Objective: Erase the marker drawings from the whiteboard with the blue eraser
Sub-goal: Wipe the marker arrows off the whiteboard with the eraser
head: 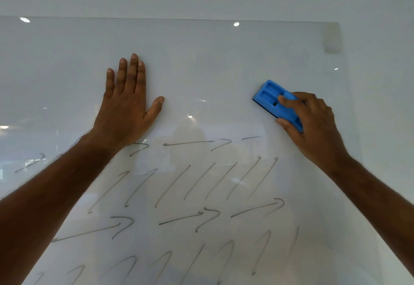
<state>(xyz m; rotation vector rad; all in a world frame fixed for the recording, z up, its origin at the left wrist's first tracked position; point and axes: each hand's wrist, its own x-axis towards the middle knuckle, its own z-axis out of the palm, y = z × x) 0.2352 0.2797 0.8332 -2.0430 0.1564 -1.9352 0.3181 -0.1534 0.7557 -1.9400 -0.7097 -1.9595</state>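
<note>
We hold the blue eraser (277, 103) in our right hand (313, 127), fingers curled over its moulded back and thumb against its lower long side; its dark pad lies flat on the whiteboard (201, 60), toward the right edge and just above the topmost row of marker drawings (190, 186). Our left hand (127, 105) lies flat on the board with fingers straight and thumb spread, holding nothing, left of centre.

Judgement: the eraser looks light and stiff, a plastic shell with recessed grip pockets over a soft pad. It is best taken across the long sides, as now, with pressure kept even so the pad stays flat. The glossy board looks slick, so the pad should slide easily. The strokes below are all still there, and most of the wiping is left.
</note>
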